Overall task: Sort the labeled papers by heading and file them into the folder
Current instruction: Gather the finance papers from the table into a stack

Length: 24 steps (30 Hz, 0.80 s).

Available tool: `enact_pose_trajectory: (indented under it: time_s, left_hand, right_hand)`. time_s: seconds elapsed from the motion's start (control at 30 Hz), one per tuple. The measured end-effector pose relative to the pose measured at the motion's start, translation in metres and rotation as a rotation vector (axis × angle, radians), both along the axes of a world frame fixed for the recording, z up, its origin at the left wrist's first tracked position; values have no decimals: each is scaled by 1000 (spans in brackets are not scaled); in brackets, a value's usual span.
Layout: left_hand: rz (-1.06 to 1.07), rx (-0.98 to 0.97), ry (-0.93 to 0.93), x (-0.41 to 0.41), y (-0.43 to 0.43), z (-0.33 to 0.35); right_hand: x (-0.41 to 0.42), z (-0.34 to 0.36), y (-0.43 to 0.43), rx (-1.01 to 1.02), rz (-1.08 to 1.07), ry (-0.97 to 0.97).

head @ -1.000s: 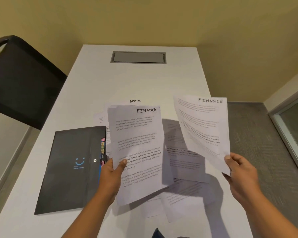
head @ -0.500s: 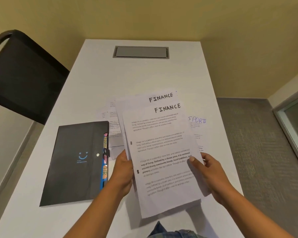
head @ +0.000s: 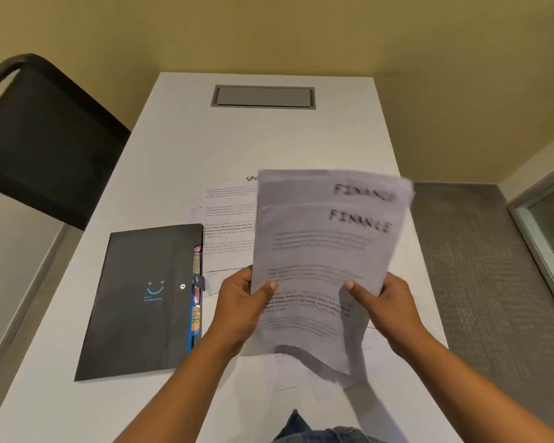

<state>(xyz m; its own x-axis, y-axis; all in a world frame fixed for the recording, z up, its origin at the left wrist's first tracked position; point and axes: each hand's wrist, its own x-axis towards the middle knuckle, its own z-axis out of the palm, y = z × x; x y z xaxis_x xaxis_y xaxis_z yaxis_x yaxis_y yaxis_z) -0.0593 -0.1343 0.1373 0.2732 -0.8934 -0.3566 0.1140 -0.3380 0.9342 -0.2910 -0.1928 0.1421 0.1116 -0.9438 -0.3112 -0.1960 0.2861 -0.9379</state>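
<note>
Black folder (head: 141, 298) is lying closed on the white desk (head: 269, 139), loose sheets (head: 227, 231) sitting beside it. Left hand (head: 243, 311) and right hand (head: 387, 311) are both gripping two blurry FINANCE papers (head: 327, 266) above it, thumbs in front.

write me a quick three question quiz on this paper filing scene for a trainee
1. True or false: the black folder on the table lies open.
2. The left hand and right hand grip the raised papers. The folder lies: A to their left; B to their right; C under them.
3. Fill in: the raised papers are headed ___.
Key: 1 false; 2 A; 3 FINANCE.
</note>
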Motion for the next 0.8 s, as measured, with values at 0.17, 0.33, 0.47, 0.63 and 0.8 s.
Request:
enact_pose_trajectory:
  time_s: [0.17, 0.33, 0.47, 0.63, 0.8]
  left_hand:
    - [47, -22, -98, -9, -4, 0]
    - [90, -130, -151, -11, -7, 8]
    - [64, -171, -127, -12, -7, 8]
    - [61, -168, -96, -15, -6, 6]
    - [63, -188, -83, -13, -6, 7]
  right_hand:
    - [5, 6, -7, -81, -46, -38]
    - [2, 11, -8, -151, -45, -59]
    - [2, 11, -7, -168, -14, -47]
    - [4, 13, -6, -194, -8, -34]
    - [5, 14, -7, -240, 11, -23]
